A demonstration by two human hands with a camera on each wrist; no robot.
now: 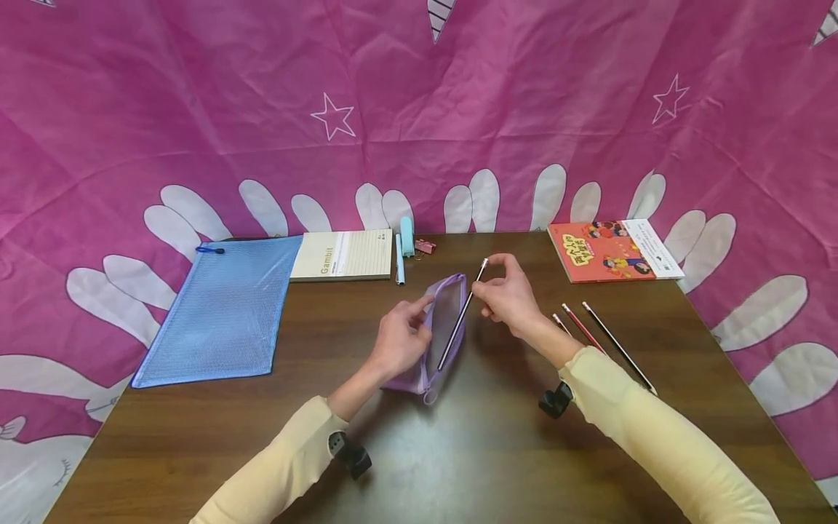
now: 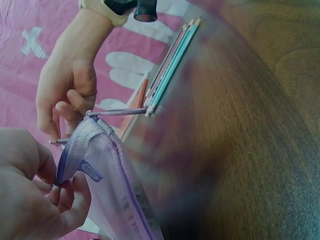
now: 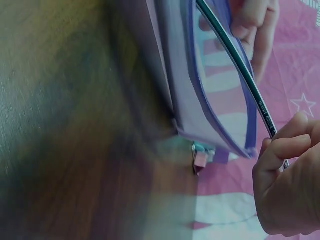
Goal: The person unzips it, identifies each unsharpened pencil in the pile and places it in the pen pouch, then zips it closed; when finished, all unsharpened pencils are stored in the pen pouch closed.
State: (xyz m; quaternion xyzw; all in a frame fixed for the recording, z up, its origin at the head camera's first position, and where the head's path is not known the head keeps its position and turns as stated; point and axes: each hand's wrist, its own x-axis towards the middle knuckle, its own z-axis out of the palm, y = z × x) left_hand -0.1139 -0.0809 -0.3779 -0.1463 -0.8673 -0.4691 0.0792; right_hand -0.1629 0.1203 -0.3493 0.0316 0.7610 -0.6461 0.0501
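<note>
A purple mesh zip pouch [image 1: 407,383] stands with its mouth spread at the middle of the table. My left hand [image 1: 401,338] pinches one edge of that mouth between thumb and fingers, seen closely in the left wrist view. With thumb and fingers my right hand [image 1: 513,298] holds a dark striped pencil [image 1: 461,319] near its eraser end. The pencil slants down across the open mouth of the pouch. In the right wrist view the pencil [image 3: 245,75] passes between the two zip edges; its far tip is out of frame.
Several more pencils, including a dark one [image 1: 618,346] and a red one [image 1: 581,325], lie beside my right forearm. A red book [image 1: 605,251] is at back right. At back left are a blue mesh folder [image 1: 219,313], a notebook [image 1: 343,255], a pen [image 1: 400,260] and a light-blue stapler-like item [image 1: 407,236].
</note>
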